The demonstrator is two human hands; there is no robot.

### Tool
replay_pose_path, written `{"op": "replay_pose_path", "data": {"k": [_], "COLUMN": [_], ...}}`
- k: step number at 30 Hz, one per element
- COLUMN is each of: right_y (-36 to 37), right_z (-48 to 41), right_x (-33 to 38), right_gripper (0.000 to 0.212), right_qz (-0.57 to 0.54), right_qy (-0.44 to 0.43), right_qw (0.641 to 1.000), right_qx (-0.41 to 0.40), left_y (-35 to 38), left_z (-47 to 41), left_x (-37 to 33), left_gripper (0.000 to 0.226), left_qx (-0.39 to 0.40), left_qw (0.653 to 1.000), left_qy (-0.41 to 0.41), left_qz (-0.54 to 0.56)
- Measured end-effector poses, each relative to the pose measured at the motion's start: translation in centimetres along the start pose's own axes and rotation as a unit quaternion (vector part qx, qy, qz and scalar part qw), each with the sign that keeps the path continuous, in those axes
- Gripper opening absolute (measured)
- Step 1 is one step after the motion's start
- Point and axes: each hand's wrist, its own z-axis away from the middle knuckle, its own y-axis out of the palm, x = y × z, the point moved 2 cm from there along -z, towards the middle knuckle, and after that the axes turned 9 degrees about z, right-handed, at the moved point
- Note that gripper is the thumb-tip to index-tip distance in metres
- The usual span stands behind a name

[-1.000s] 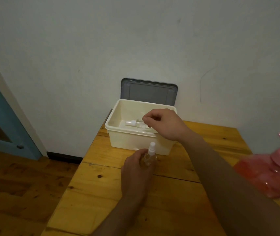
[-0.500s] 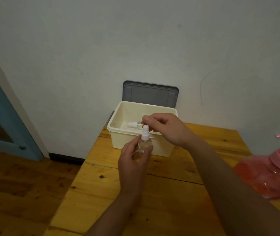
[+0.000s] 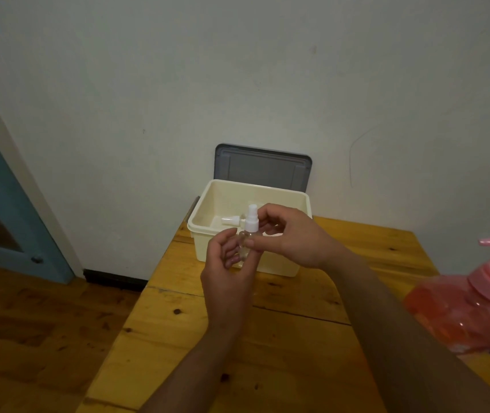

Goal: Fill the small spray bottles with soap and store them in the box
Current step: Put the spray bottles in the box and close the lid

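Observation:
A small clear spray bottle (image 3: 249,231) with a white pump top is held upright in front of the cream box (image 3: 205,242). My left hand (image 3: 227,281) grips its body from below. My right hand (image 3: 290,236) pinches the bottle just under the white top. A second small spray bottle (image 3: 232,219) lies on its side inside the box, partly hidden behind the held one. A big pink soap bottle (image 3: 470,305) with a pump head stands at the right edge.
The box sits at the far end of a wooden table (image 3: 267,338), against a white wall. Its grey lid (image 3: 263,168) leans on the wall behind it. Wooden floor (image 3: 29,323) and a blue door frame (image 3: 8,204) lie to the left.
My left hand lifted the spray bottle from the table up to box height. My right hand came out of the box and took hold of the bottle near its top.

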Motion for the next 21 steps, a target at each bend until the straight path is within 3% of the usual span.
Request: {"op": "replay_pose_path", "data": {"k": [9,15,21], "right_y": [-1.3,-2.6,-1.5], "right_z": [-0.5,-2.1,-4.0], "right_x": [0.9,0.8,-0.8], "right_gripper": [0.025,0.023,0.026], "right_qz": [-0.075,-0.03,0.085], "right_qy": [-0.003,0.005,0.035], "right_qw": [0.996,0.995,0.994], "right_qx": [-0.039,-0.096,-0.066], "left_y": [-0.4,-0.8,-1.0], "left_z": [0.4,1.6,2.5], "left_x": [1.0,2.0,2.9], "left_gripper": [0.041,0.022,0.02], "left_qx": [0.01,0.02,0.052], "left_qw": [0.997,0.997,0.996], "left_qy": [-0.044,-0.059,-0.072], "left_qz": [0.066,0.046,0.016]}}
